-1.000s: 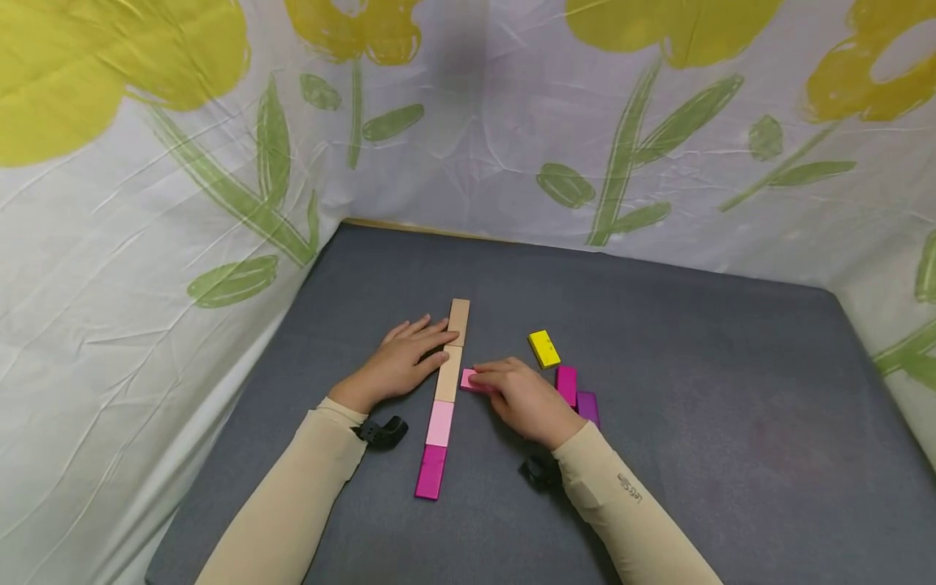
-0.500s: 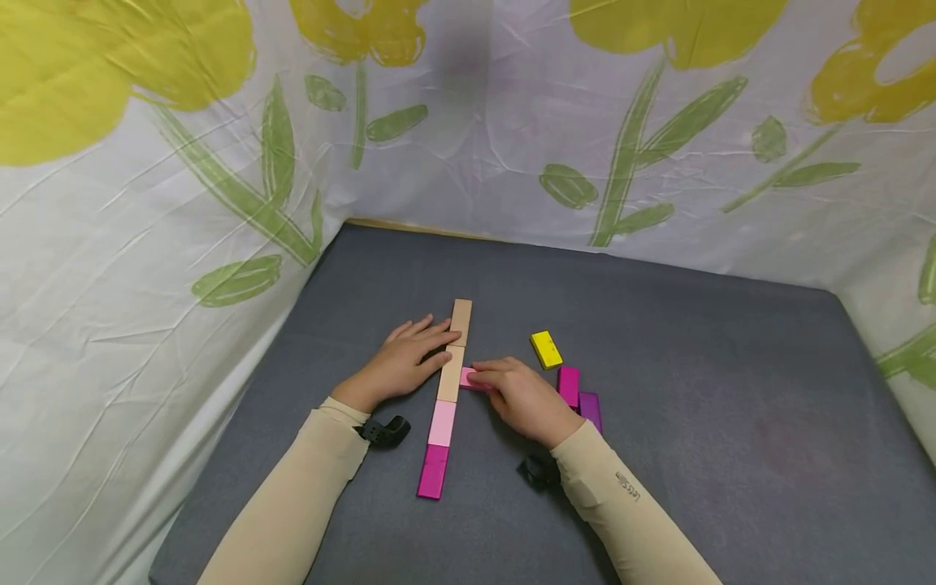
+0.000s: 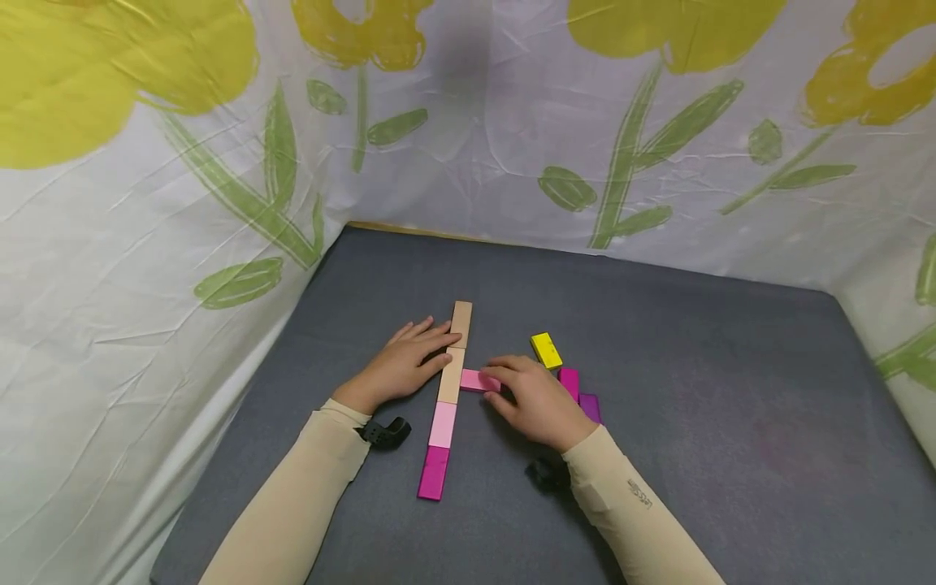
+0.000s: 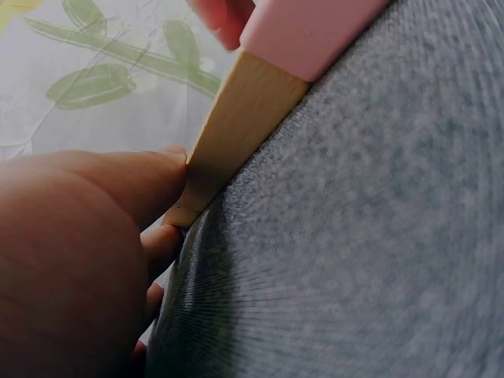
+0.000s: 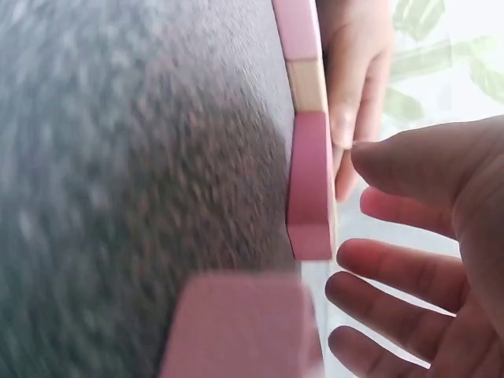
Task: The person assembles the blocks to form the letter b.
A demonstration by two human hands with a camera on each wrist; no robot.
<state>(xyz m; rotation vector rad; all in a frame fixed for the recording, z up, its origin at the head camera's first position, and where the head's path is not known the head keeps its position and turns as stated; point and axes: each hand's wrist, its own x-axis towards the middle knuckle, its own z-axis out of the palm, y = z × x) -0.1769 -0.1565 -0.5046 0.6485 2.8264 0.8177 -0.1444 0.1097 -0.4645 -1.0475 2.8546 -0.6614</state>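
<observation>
My left hand (image 3: 398, 366) lies with fingers extended and spread, grasping nothing: the index fingertip rests on the far tan block (image 3: 461, 318), and the thumb tip touches the left side of the near tan block (image 3: 450, 382). My right hand (image 3: 541, 402) has its thumb and fingers parted and gently bent around the right end of the pink block (image 3: 475, 380), without clenching; the right wrist view shows them loose, and I can't tell whether a fingertip brushes it. That pink block lies crosswise on the grey table (image 3: 695, 366), its left end against the right side of the near tan block, closer to the table's left edge than to its right. The two tan blocks belong to a straight row running roughly from the far edge towards me, end to end: the far tan block, the near tan block, then a light pink block (image 3: 442, 425) and a magenta block (image 3: 434, 473) closest to my body. To the right of my right hand sit a brighter yellow block (image 3: 546, 351), turned at an angle and nearer the far edge, then a second magenta block (image 3: 569, 382) and a purple block (image 3: 590, 406), both partly hidden by my hand and wrist.
</observation>
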